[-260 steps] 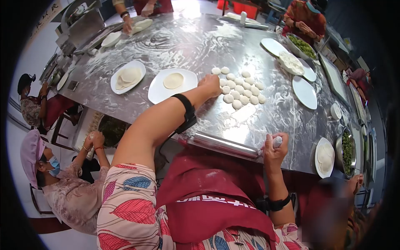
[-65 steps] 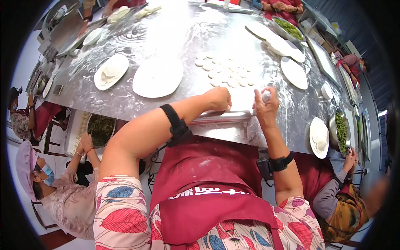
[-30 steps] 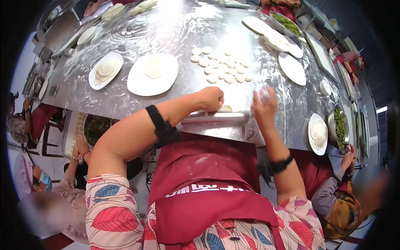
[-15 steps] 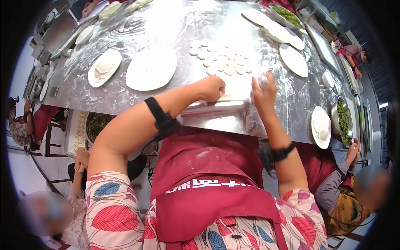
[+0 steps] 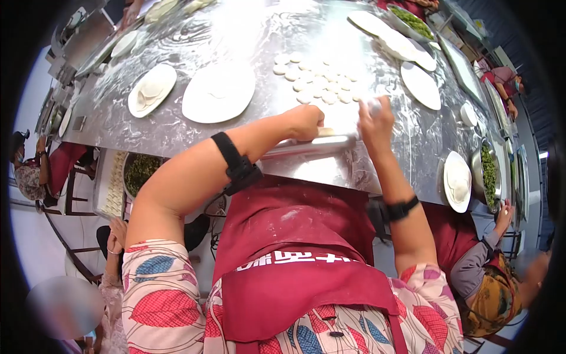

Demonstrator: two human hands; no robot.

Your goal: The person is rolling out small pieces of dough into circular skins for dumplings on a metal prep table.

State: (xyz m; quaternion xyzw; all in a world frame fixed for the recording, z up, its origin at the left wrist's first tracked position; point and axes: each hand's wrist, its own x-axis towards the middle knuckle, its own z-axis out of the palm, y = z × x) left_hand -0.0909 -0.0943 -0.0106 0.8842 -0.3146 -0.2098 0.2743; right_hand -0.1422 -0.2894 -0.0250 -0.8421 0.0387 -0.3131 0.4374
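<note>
My left hand (image 5: 306, 122) is closed, low over the table near its front edge. A small tan piece (image 5: 326, 132) shows right beside its fingers. My right hand (image 5: 376, 123) is raised a little to the right, fingers curled around something pale and blurred that I cannot make out. Just beyond both hands lie several small flat dough rounds (image 5: 318, 82) on the floured metal. In front of my left hand runs a shiny metal bar (image 5: 306, 146) along the table's near side.
Left on the metal table (image 5: 165, 127) stand a large white plate (image 5: 218, 109) and a smaller plate with dough wrappers (image 5: 151, 88). More plates (image 5: 420, 85) stand right, near a bowl of green filling (image 5: 486, 174). A person's hand (image 5: 504, 216) is beside that bowl; another person's hands (image 5: 117, 233) show lower left.
The view has shifted slightly. My left hand stays closed beside the tan piece, which shows more now. My right hand remains raised, its fingers slightly changed in pose.
</note>
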